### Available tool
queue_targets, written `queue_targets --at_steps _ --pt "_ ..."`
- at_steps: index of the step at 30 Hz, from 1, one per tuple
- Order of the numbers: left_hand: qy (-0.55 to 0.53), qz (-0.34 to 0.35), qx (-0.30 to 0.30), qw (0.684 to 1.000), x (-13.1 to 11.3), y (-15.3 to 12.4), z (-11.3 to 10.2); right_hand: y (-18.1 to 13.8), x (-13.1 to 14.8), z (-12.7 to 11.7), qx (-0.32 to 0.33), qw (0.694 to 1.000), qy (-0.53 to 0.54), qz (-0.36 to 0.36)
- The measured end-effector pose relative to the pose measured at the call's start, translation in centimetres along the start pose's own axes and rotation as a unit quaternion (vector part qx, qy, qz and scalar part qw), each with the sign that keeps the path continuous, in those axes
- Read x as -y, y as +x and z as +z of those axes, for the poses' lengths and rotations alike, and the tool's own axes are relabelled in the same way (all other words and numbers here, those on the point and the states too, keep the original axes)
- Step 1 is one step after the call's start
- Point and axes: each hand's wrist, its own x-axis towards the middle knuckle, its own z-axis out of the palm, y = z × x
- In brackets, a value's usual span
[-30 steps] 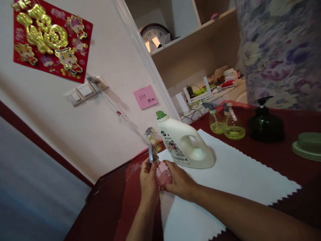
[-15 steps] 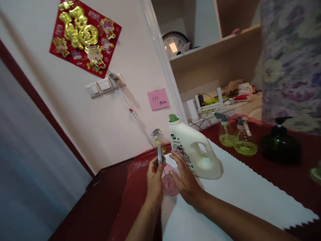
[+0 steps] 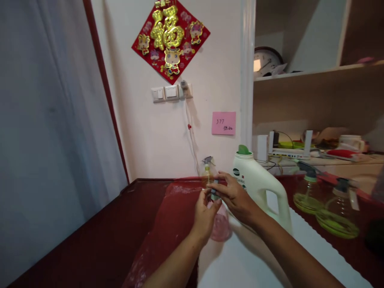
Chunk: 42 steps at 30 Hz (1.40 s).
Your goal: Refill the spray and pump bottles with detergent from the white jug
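Pink spray btl [image 3: 221, 230] is directly in front of me, approx. upright, base on white sheet [image 3: 240, 266] nr its left edge; body is clear pink plastic, w/ grey spray head [image 3: 215, 191] on top, partly hidden by my fingers. My L hand [image 3: 204, 219] holds the btl at its neck, thumb and fingers set narrow around it; my R hand [image 3: 240, 202] has its fingertips at the spray head, fingers extended across it from the R side; R thumb is hidden, so I can't tell whether that grip is closed, nor how tight.

Adjacent items: white jug [image 3: 257, 176] stands just R of the btl, behind my R hand, handle facing R, w/ green insert [image 3: 243, 150] in its mouth; small spray btl [image 3: 207, 171] sits behind my fingers, nr the wall [image 3: 138, 132]; two spray btls w/ yellow-green liquid, i.e. rear btl [image 3: 309, 198] & front btl [image 3: 337, 224], stand side by side, well to the R; red cover [image 3: 177, 212] lies L of the sheet; pink note [image 3: 223, 123], marked 377, is on the wall above.
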Motion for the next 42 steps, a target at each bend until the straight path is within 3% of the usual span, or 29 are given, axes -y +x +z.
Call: queue_targets --at_steps 10,19,26,32,42 --pt "0.045 0.005 -0.065 0.997 0.4 0.1 0.7 -0.1 0.9 -0.1 -0.003 0.998 -0.053 -0.017" --pt "0.101 0.025 0.005 0.995 -0.5 -0.8 0.6 -0.5 0.6 0.7 -0.010 0.996 -0.085 -0.014" --pt "0.084 0.031 -0.022 0.996 0.3 -0.2 0.8 -0.6 0.8 0.6 0.006 0.994 -0.108 -0.017" --pt "0.117 0.041 -0.007 0.992 0.2 -0.4 0.7 -0.7 0.3 0.6 0.007 0.994 -0.111 -0.016" --pt "0.244 0.068 -0.074 0.965 -0.9 -0.6 0.9 -0.5 1.1 0.2 0.020 0.993 -0.112 -0.017"
